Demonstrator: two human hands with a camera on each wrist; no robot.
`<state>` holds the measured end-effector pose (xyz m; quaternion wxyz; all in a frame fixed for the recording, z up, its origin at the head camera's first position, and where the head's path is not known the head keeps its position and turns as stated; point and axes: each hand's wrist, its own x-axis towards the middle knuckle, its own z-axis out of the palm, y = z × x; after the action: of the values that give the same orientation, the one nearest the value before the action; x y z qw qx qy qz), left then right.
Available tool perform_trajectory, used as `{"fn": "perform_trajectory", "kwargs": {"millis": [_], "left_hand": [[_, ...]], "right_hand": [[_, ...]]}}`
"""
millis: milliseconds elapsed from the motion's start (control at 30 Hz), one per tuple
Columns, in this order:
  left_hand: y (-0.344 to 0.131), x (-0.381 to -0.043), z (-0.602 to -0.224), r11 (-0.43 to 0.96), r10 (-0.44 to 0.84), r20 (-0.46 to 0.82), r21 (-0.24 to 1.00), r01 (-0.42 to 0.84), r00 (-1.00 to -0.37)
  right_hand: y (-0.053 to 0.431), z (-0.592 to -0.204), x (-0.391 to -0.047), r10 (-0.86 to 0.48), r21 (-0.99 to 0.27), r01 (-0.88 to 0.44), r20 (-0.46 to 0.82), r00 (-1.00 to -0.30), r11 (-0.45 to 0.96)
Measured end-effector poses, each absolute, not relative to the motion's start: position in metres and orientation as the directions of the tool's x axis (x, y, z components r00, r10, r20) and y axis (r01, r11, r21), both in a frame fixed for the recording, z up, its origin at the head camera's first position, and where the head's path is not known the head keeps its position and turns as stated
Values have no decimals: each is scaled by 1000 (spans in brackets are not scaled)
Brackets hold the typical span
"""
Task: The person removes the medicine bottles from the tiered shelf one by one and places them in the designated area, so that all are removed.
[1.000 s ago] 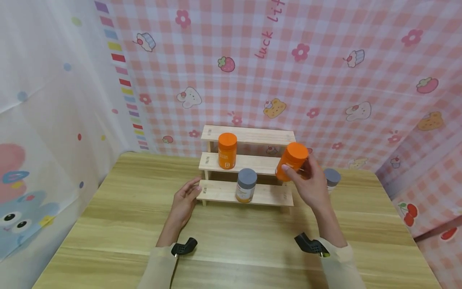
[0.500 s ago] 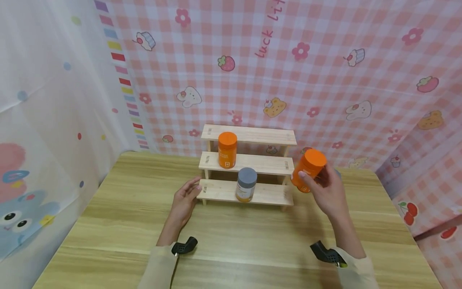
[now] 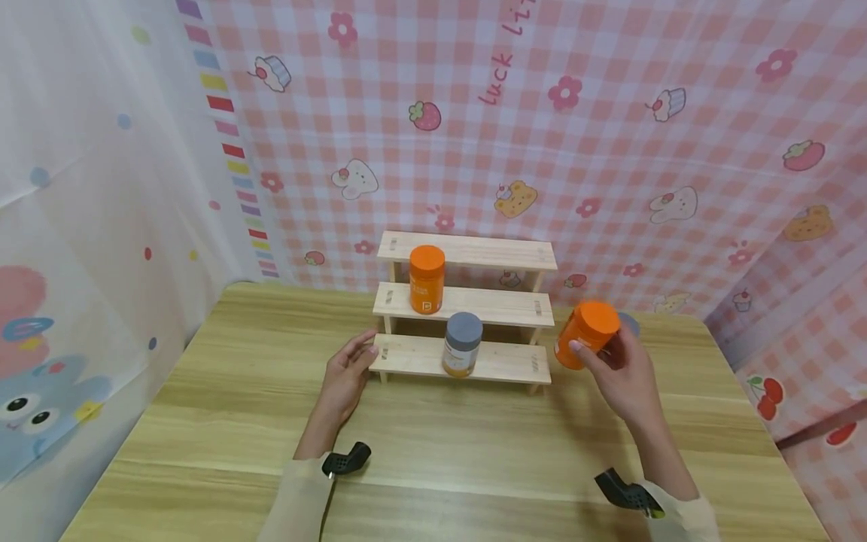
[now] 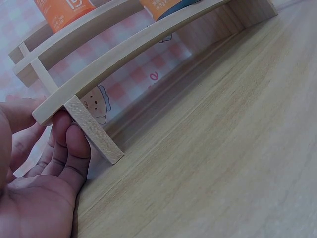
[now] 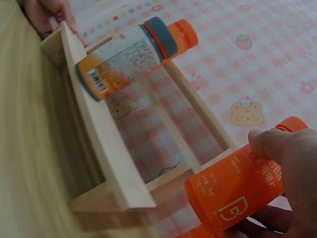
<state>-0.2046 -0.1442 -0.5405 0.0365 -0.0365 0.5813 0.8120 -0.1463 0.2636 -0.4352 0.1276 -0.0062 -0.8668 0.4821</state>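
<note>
My right hand [image 3: 626, 376] grips an orange pill bottle [image 3: 588, 331] with an orange cap, thumb on the near side. The bottle is tilted, just right of a three-step wooden stand [image 3: 501, 361]. My left hand [image 3: 347, 380] holds the left end of the stand's lowest step; in the left wrist view its fingers [image 4: 74, 141] curl beneath the board. Another orange bottle [image 3: 427, 282] stands upright on the middle step, towards the left. On the lowest step is a grey-capped bottle [image 3: 463, 350] with a white and orange label.
Behind my right hand, a grey cap [image 3: 628, 325] shows, mostly hidden. The stand is on a wood-grain table [image 3: 433, 467], close to a pink checked cloth [image 3: 474, 150] hanging at the back. A white cloth [image 3: 101, 188] hangs at the left.
My right hand has carried the orange bottle right and down, from in front of the middle step's right end to beside the stand. My left hand has stayed on the lowest step.
</note>
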Motion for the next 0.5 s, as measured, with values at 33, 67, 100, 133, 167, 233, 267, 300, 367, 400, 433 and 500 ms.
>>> {"fn": "perform_trajectory", "kwargs": {"millis": [33,67,100,133,167,233,267,300,367,400,433,500], "left_hand": [[-144,-205,-540,-321,17,-101,942,-101,-995],[-144,-205,-540,-322,16,-100,942,-100,-995],[-144,-204,-540,-322,15,-98,942,-98,-995],[-144,-204,-540,-323,15,-97,941,-97,-995],[-144,-204,-539,-323,16,-96,941,-96,-995],[-144,-204,-540,-325,19,-96,941,-97,-995],[-144,-204,-540,-324,22,-96,941,-97,-995],[-144,-204,-540,-323,24,-95,941,-98,-995],[-145,-204,-541,-321,25,-94,942,-97,-995],[-145,-204,-541,-319,26,-95,943,-98,-995],[-145,-204,-541,-316,27,-94,944,-98,-995],[-145,-204,-541,-313,27,-94,945,-98,-995]], "right_hand": [[265,-437,-146,134,-838,-105,207,-969,535],[266,-438,-145,133,-842,-99,198,-971,531],[267,-440,-144,134,-843,-91,189,-973,531],[268,-442,-143,133,-844,-84,180,-975,529],[269,-444,-142,132,-846,-75,169,-977,528],[270,-448,-140,137,-849,-53,146,-980,526],[271,-450,-139,140,-847,-41,135,-981,530],[272,-452,-138,140,-847,-30,123,-982,531],[274,-457,-137,138,-848,-14,102,-985,529],[275,-460,-137,137,-848,-6,93,-986,530],[276,-462,-136,136,-849,-2,86,-987,528],[277,-467,-136,136,-851,9,74,-988,525]]}}
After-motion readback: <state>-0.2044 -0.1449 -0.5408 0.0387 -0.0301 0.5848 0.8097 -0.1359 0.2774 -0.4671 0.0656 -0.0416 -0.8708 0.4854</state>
